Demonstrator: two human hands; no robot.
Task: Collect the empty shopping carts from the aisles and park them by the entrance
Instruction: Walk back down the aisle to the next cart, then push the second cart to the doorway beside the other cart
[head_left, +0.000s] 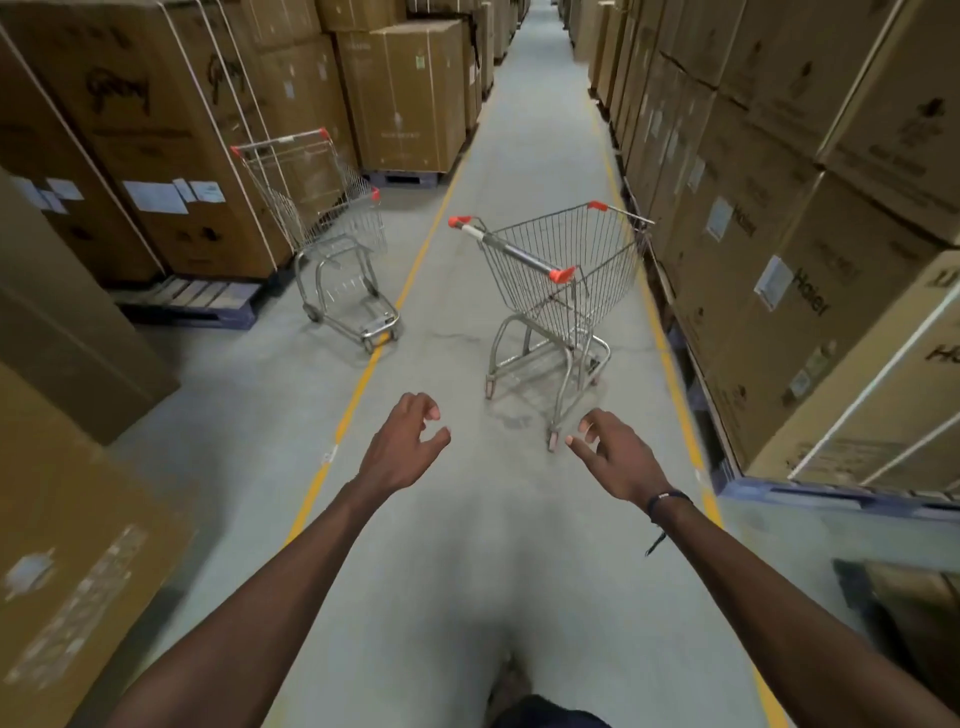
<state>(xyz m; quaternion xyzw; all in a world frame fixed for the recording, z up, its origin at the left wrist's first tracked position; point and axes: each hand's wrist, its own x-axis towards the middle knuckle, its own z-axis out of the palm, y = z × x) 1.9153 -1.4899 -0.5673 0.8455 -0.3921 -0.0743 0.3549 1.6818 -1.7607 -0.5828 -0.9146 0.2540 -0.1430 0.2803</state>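
Two empty wire shopping carts with orange-capped handles stand in a warehouse aisle. The nearer cart (563, 291) is ahead and slightly right, its handle turned toward me and to the left. The second cart (332, 228) stands further off on the left, beside stacked cartons. My left hand (408, 447) and my right hand (615, 457) reach forward over the floor with loosely curled fingers, holding nothing. Both hands are well short of the nearer cart's handle.
Tall stacks of cardboard cartons (779, 208) on pallets line both sides of the aisle. Yellow floor lines (358, 384) mark the lane edges. A blue pallet corner (810, 493) juts out at the right, and a wooden pallet (202, 301) lies at the left.
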